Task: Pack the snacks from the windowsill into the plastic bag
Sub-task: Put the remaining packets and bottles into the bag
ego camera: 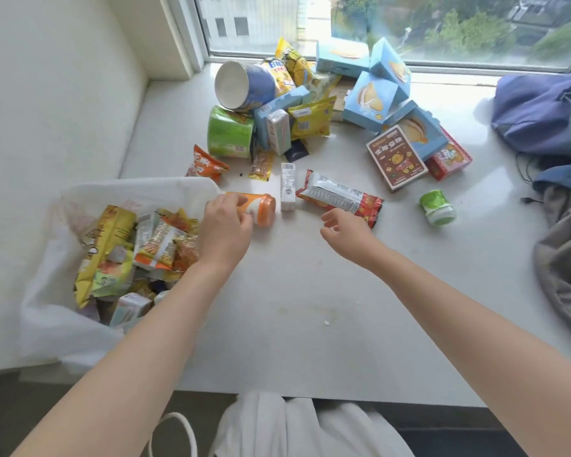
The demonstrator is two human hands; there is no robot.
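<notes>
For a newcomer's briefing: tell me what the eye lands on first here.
First, the left hand gripping an orange jar beside the white plastic bag, already part-filled with bright packets at the left. Then the jumbled pile of snacks by the window, with light blue boxes on its right. The right hand hovers empty just short of a red and silver packet in the middle.

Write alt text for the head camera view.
A person's left hand grips an orange bottle beside a part-filled plastic bag, while the right hand hovers empty near a red-edged packet. A pile of snacks sits on the windowsill.
</notes>
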